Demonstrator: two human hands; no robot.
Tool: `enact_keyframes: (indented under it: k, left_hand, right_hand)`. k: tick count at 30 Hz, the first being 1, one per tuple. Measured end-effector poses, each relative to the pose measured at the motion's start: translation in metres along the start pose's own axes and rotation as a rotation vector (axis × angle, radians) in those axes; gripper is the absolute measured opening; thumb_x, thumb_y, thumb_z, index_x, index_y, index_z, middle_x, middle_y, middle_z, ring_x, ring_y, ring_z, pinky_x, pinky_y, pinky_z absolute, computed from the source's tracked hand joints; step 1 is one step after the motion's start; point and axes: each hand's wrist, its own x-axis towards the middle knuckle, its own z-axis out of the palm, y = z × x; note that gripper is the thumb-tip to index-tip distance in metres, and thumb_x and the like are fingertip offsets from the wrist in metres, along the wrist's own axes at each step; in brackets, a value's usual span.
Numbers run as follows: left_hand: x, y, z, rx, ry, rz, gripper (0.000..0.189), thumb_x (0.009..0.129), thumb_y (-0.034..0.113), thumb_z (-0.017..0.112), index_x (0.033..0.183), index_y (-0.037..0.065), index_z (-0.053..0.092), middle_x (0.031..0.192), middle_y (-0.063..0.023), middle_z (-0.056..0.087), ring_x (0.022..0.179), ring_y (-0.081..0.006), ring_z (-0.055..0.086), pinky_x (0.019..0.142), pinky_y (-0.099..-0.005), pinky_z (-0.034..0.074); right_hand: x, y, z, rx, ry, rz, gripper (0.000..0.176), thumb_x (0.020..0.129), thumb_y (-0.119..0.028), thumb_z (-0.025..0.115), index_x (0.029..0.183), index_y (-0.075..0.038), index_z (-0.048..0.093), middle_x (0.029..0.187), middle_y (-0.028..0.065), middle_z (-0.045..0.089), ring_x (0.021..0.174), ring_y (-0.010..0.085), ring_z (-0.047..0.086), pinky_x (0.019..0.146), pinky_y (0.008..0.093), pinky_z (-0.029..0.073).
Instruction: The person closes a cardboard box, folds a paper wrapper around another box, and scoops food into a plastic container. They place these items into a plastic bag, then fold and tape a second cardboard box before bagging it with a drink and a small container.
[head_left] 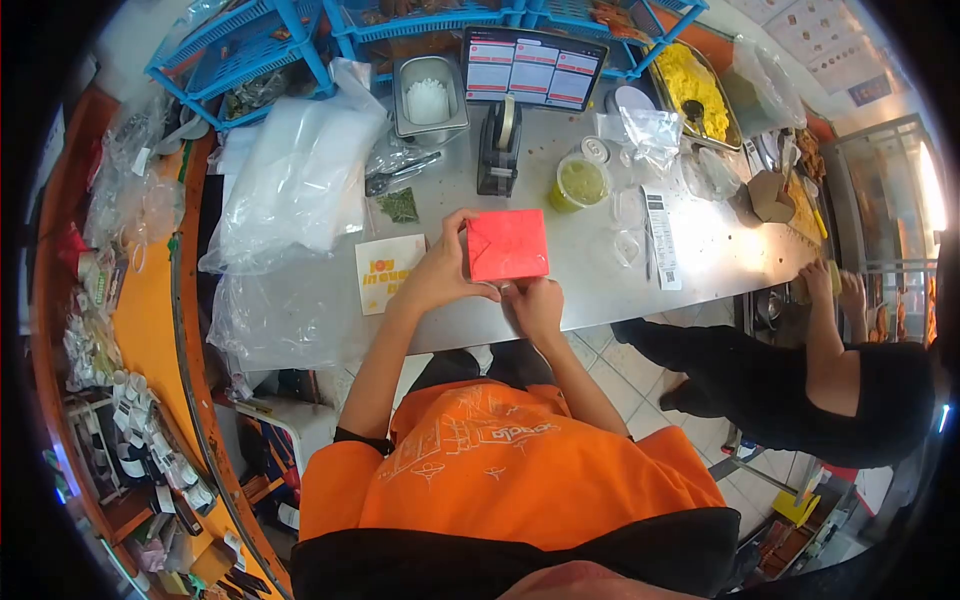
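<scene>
Red and squared-off, the box [507, 245] sits at the middle of the frame, over the near part of the metal bench [585, 290]; we cannot tell whether it rests there. Our left hand [448, 262] grips it from the left, fingers bent round the upper left corner and thumb stretched along the lower edge. That forearm rises from the lower left. Our right hand [536, 308] is curled at the box's lower edge, knuckles up, its forearm slanting in from the lower right; we cannot tell whether those fingers pinch anything.

On the white card [386, 272] just left of our left wrist, we make out what looks like "joy" in yellow-orange letters; the rest is hard to read. The receipt [660, 240] right of centre carries dark print too small for us. Red and white panels fill the tablet screen [533, 68] at upper centre, their text unreadable too.

The bench's front edge runs below our hands and climbs toward the right. Metal surface shows between the box and the tape dispenser [498, 150] above it, and rightward toward the receipt. The green-filled cup [581, 183] stands above right of the box, while clear plastic bags [300, 165] crowd the upper left.
</scene>
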Motion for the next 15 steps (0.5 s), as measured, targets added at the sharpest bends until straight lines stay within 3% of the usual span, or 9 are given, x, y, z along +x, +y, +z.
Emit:
enact_keyframes:
  k: [3, 5, 7, 8, 10, 12, 15]
  left_hand:
    - [0.002, 0.020, 0.012, 0.121, 0.020, -0.019, 0.113, 0.051, 0.028, 0.095, 0.134, 0.006, 0.022, 0.134, -0.0203, 0.043, 0.122, -0.0404, 0.050, 0.104, -0.0442, 0.041]
    - [0.002, 0.012, 0.030, 0.013, 0.239, -0.041, 0.104, 0.058, 0.025, 0.092, 0.134, 0.007, 0.024, 0.130, -0.0198, 0.048, 0.115, -0.0411, 0.054, 0.099, -0.0443, 0.044]
    - [-0.002, 0.014, 0.038, 0.008, 0.268, -0.030, 0.102, 0.059, 0.024, 0.091, 0.134, 0.007, 0.024, 0.128, -0.0196, 0.050, 0.114, -0.0404, 0.055, 0.098, -0.0440, 0.045]
    - [-0.007, 0.015, 0.041, 0.002, 0.290, -0.019, 0.101, 0.060, 0.023, 0.091, 0.134, 0.006, 0.024, 0.126, -0.0194, 0.051, 0.112, -0.0396, 0.056, 0.096, -0.0438, 0.047]
    - [-0.023, 0.012, 0.044, 0.002, 0.257, -0.049, 0.100, 0.061, 0.023, 0.090, 0.134, 0.006, 0.024, 0.125, -0.0198, 0.052, 0.112, -0.0388, 0.057, 0.096, -0.0436, 0.047]
    - [-0.034, 0.014, 0.046, 0.001, 0.220, -0.071, 0.099, 0.061, 0.022, 0.090, 0.133, 0.005, 0.025, 0.124, -0.0201, 0.053, 0.111, -0.0381, 0.058, 0.095, -0.0434, 0.048]
    - [-0.039, 0.021, 0.043, -0.004, 0.251, 0.006, 0.097, 0.063, 0.023, 0.089, 0.133, 0.004, 0.025, 0.122, -0.0205, 0.055, 0.111, -0.0372, 0.059, 0.095, -0.0431, 0.049]
  right_hand:
    - [0.000, -0.001, -0.009, -0.175, -0.022, -0.043, 0.015, 0.077, -0.021, 0.069, 0.078, -0.007, 0.074, 0.070, 0.0180, 0.067, 0.066, 0.0371, 0.065, 0.061, 0.0429, 0.051]
    - [0.001, 0.004, -0.023, -0.275, -0.036, -0.072, 0.015, 0.077, -0.022, 0.068, 0.077, -0.008, 0.073, 0.070, 0.0161, 0.068, 0.065, 0.0364, 0.065, 0.062, 0.0431, 0.051]
    - [0.002, 0.011, -0.060, -0.229, -0.275, 0.039, 0.023, 0.082, -0.025, 0.064, 0.078, -0.002, 0.067, 0.074, 0.0202, 0.066, 0.067, 0.0391, 0.064, 0.062, 0.0481, 0.049]
    - [0.007, 0.005, -0.070, -0.228, -0.277, 0.036, 0.023, 0.082, -0.025, 0.064, 0.078, -0.002, 0.067, 0.074, 0.0202, 0.066, 0.067, 0.0391, 0.064, 0.062, 0.0481, 0.049]
    - [0.033, -0.012, -0.091, 0.181, 0.182, -0.224, 0.025, 0.084, -0.023, 0.062, 0.084, 0.001, 0.067, 0.076, 0.0202, 0.066, 0.070, 0.0369, 0.065, 0.066, 0.0448, 0.050]
    - [0.064, -0.038, -0.083, 0.426, 0.223, -0.306, 0.025, 0.086, -0.020, 0.062, 0.088, 0.004, 0.069, 0.074, 0.0193, 0.065, 0.070, 0.0357, 0.064, 0.068, 0.0407, 0.049]
    - [0.121, -0.034, -0.048, 0.360, 0.104, -0.164, 0.022, 0.084, -0.020, 0.066, 0.085, 0.002, 0.072, 0.072, 0.0178, 0.067, 0.068, 0.0288, 0.065, 0.066, 0.0362, 0.049]
